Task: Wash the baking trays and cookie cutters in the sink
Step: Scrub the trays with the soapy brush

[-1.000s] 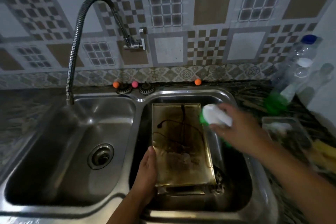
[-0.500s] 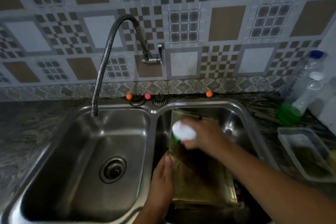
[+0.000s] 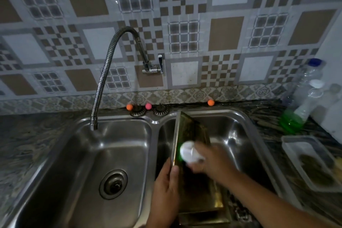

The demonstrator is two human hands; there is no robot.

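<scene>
since the baking tray (image 3: 192,135) in the right basin looks brown and stained over the surface that shows, the washing seems to be at an early stage: one tray is being worked on, no water runs from the faucet (image 3: 103,79), and rinsing is not yet done. at the bottom centre of the frame, the left hand (image 3: 166,187) steadies the tray's left edge, with the thumb (image 3: 174,172) lying against the rim and the fingers fairly straight along its outer side (the tray stands tilted, its far end propped up toward the back of the basin). just above and to the right, the right hand (image 3: 212,163) is curled round a white and green object (image 3: 188,152), probably a scrubber or soap bottle, and holds it against the tray's inner face; the fingertips are blurred, so how tightly they close i cannot tell. another tray-like edge (image 3: 203,216) shows beneath the first at the lower centre, so more than one tray likely waits. no cookie cutters can be made out in the dark basin. at the right edge of the frame, a clear container (image 3: 288,146) sits on the counter with something dark in it. farther back, upper right, stands a bottle with green liquid (image 3: 296,116). the left basin (image 3: 111,153), left of centre, holds only its drain.
</scene>
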